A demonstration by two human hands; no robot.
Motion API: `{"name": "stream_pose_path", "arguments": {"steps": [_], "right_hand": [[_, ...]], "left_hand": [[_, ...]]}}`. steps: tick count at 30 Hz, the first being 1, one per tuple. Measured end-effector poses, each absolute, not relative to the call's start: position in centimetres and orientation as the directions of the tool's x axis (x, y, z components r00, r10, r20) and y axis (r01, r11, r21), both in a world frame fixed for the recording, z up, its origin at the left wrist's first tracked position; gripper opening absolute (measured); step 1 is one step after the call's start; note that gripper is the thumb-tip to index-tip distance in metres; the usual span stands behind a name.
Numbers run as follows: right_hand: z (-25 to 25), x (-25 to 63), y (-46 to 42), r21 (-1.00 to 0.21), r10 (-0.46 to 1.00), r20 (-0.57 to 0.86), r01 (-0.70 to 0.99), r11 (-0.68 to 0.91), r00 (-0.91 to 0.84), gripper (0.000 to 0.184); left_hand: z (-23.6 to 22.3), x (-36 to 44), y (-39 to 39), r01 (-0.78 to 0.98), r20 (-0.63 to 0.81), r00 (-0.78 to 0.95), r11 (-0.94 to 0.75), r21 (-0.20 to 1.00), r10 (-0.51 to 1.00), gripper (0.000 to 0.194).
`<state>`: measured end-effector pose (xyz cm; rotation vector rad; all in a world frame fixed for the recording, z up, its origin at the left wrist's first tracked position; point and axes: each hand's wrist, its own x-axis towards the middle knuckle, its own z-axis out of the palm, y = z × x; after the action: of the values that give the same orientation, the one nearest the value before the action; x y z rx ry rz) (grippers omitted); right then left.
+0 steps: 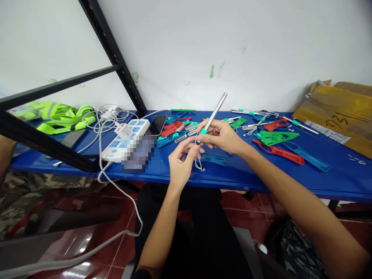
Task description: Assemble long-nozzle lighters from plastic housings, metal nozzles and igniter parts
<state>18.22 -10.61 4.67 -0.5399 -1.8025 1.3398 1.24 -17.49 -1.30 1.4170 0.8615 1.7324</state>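
Note:
My right hand (225, 136) grips a slim silver metal tube (216, 110) near its lower end, where a teal plastic piece (204, 131) sits. The tube slants up and to the right, like the nozzle of a long-reach lighter. My left hand (181, 159) is closed in a pinch on a small black part (198, 143) just below the teal piece. Thin white wire (199, 164) loops down from the fingers. Under the hands, a translucent blue handle shell (213, 159) lies on the blue tabletop (232, 176).
Right of my hands lie red (280, 153), green (276, 137) and blue handle shells (310, 157), and more tubes (305, 127). A taped carton (337, 116) stands far right. Leftward are a power strip (116, 147), phone (157, 126), cables, a black shelf post (116, 58) and reflective straps (66, 116).

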Motion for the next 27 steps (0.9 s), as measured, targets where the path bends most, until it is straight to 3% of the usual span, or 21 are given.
{"name": "stream_pose_path", "arguments": {"steps": [9, 14, 18, 23, 27], "right_hand": [[4.9, 18.3, -10.8, -0.925, 0.739, 0.349, -0.087, 0.369, -0.576, 0.041], [5.5, 19.0, -10.1, -0.907, 0.833, 0.41, -0.072, 0.414, -0.372, 0.043], [5.9, 19.9, -9.3, -0.901, 0.88, 0.43, -0.155, 0.405, -0.203, 0.046], [5.4, 19.5, -9.7, -0.947, 0.806, 0.322, -0.182, 0.266, -0.497, 0.053], [4.7, 18.9, -9.9, -0.955, 0.794, 0.296, -0.159, 0.249, -0.532, 0.041]], "left_hand": [[-1.4, 1.3, -17.2, -0.108, 0.425, -0.185, -0.449, 0.887, 0.886, 0.03], [-1.6, 1.3, -17.2, -0.085, 0.43, -0.219, -0.456, 0.886, 0.876, 0.026], [-1.5, 1.5, -17.2, -0.085, 0.431, -0.247, -0.462, 0.883, 0.868, 0.021], [-1.5, 1.6, -17.0, -0.107, 0.404, -0.285, -0.448, 0.887, 0.869, 0.022], [-1.6, 1.2, -16.9, -0.128, 0.419, -0.238, -0.456, 0.881, 0.876, 0.026]]}}
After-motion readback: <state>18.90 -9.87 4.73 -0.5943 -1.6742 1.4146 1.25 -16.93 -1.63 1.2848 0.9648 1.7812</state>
